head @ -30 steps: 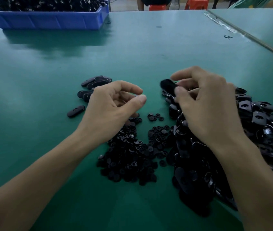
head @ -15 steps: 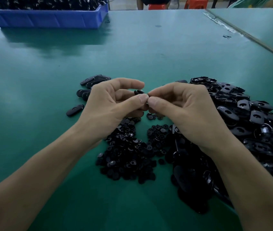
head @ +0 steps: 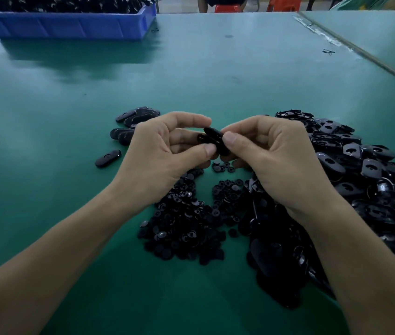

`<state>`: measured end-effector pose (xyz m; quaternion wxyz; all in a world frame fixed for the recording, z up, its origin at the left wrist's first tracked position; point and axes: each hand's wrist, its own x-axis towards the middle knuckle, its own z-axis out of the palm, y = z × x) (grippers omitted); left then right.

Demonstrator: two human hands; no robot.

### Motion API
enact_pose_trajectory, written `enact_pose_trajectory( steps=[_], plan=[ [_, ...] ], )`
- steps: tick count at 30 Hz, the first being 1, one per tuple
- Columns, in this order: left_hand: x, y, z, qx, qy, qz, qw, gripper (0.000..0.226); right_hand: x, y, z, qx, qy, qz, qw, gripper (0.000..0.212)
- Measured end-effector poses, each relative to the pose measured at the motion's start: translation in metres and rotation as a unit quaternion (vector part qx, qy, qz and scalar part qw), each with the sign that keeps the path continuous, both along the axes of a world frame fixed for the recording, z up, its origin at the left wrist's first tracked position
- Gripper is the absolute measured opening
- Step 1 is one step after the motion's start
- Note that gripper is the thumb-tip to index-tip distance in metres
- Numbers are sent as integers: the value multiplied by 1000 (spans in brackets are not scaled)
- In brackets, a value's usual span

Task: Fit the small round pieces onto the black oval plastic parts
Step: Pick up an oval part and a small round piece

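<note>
Both hands meet above the green table [head: 191,73]. A black oval part [head: 213,137] is pinched between them: my left hand [head: 165,155] holds its left side with thumb and fingers, my right hand [head: 273,160] grips its right end. Whether a round piece sits on it is hidden by the fingers. A heap of small round pieces [head: 186,221] lies under my wrists. A big pile of oval parts [head: 360,177] spreads to the right. Several oval parts [head: 133,117] lie in a small group at the left, one lone oval [head: 108,158] nearest.
A blue bin [head: 71,25] full of black parts stands at the far left of the table. A seam [head: 360,52] runs diagonally at the far right. Red stools [head: 285,2] and a person's legs show beyond the far edge.
My right hand came over from the oval pile to meet my left. The held oval part now shows plainly between the fingertips, and the hands sit slightly lower.
</note>
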<state>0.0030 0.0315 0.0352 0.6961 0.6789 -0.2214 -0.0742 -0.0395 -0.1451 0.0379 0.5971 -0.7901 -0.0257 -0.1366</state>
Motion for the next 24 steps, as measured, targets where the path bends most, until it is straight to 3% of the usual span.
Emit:
enact_pose_trajectory(
  steps=[6,13,24],
  plan=[
    [-1,-1,2,-24,26,-1,999,29,-2,5,-1,-93,-21,-49,994,11],
    [-3,-3,2,-27,35,-8,999,28,-8,11,1,-218,-63,-48,973,32],
    [-2,-2,2,-60,21,6,998,26,-9,11,6,-123,-30,-98,987,16]
  ],
)
